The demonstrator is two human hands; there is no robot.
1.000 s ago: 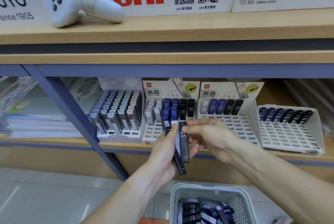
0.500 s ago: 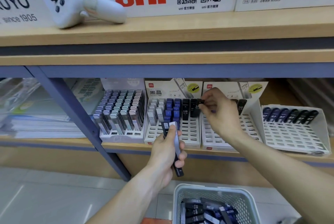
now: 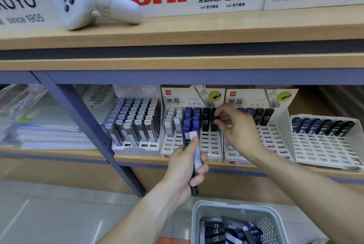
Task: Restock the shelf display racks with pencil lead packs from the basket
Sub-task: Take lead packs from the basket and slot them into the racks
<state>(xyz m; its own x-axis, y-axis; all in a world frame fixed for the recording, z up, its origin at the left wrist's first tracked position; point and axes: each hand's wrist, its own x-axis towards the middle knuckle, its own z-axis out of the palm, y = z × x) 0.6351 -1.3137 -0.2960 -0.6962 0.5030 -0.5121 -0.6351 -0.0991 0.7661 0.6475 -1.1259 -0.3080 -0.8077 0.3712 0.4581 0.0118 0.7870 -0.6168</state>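
Observation:
My left hand (image 3: 185, 162) grips a small bundle of pencil lead packs (image 3: 194, 151), black and white ones, held upright in front of the shelf edge. My right hand (image 3: 235, 125) pinches a black lead pack (image 3: 214, 122) at the right column of the middle white display rack (image 3: 211, 146), which holds white, blue and black packs in its back rows. A second rack (image 3: 273, 139) and a third rack (image 3: 325, 145) stand to the right, filled only along the back row. The grey basket (image 3: 262, 218) with several packs sits below.
A full rack of pastel-capped packs (image 3: 136, 123) stands left of the middle rack. A blue shelf post (image 3: 86, 129) slants down at left, with stacked paper goods (image 3: 39, 125) behind it. A white handheld controller (image 3: 94, 5) lies on the upper shelf (image 3: 197, 29).
My right hand took a black pack from the bundle, carried it up to the middle rack and now holds it lower in the right column. My left hand stayed nearly still.

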